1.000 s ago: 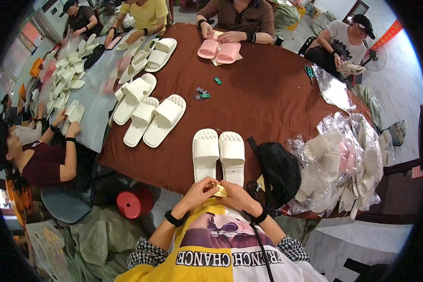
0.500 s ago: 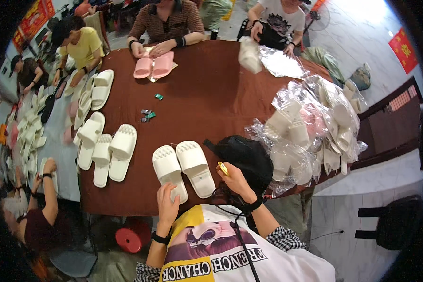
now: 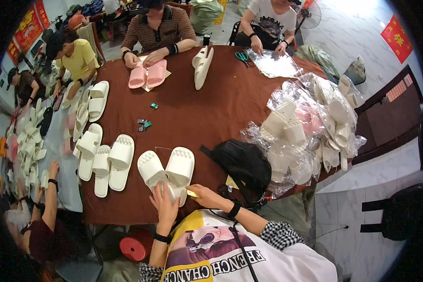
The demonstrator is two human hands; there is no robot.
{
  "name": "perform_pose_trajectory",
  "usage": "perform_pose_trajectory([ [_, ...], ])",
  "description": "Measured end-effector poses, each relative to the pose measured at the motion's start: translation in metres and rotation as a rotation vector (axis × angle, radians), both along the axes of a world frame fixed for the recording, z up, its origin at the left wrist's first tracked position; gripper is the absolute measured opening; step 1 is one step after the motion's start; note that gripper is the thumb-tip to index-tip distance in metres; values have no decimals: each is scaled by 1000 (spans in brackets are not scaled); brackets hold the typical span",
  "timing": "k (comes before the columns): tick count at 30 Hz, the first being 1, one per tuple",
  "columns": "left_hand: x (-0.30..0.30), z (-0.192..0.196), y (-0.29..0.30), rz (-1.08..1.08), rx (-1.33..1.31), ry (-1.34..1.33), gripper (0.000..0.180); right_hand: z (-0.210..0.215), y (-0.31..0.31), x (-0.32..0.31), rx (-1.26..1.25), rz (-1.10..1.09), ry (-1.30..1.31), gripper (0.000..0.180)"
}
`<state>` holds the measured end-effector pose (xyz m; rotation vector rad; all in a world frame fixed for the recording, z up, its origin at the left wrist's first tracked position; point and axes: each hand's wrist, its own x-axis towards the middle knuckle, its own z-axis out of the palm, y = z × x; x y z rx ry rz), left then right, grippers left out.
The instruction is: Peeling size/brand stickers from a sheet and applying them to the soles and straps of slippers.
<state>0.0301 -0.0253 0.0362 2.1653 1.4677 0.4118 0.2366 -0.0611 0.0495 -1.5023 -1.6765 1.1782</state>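
In front of me on the brown-covered table lies a pair of white slippers (image 3: 178,168), toes pointing away and heels close together. A fine thread or loop sticks out beside their toes. My left hand (image 3: 164,205) rests on the heel of the left slipper, its fingers stretched out and apart. My right hand (image 3: 206,196) is closed on a small yellow tool (image 3: 191,193), whose tip reaches the heel of the right slipper. The tool's exact kind is too small to tell.
More white slippers (image 3: 121,162) lie to the left. A black bag or cap (image 3: 242,162) and a heap of plastic-wrapped slippers (image 3: 296,129) are at the right. Across the table, a person holds pink slippers (image 3: 148,75); white slippers (image 3: 203,69) tilt on edge nearby. Teal scissors (image 3: 242,57) lie farther right.
My right hand has come left with the yellow tool, down to the slipper heels. The slippers have shifted left and their heels drawn together. A blurred white thing has left the far-right person's hand.
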Motion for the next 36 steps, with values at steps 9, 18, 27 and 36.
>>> perform_pose_trajectory([
  [9,30,7,6,14,37,187,88,5,6,11,-22,18,-9,35],
  [18,29,-17,39,-47,263,140,67,15,1,49,-108,-100,-39,35],
  [27,-23,-29,75,15,340,194,65,37,17,72,-160,-151,-36,35],
  [36,-55,-27,120,146,362,262,63,75,112,138,-75,-277,320,31],
])
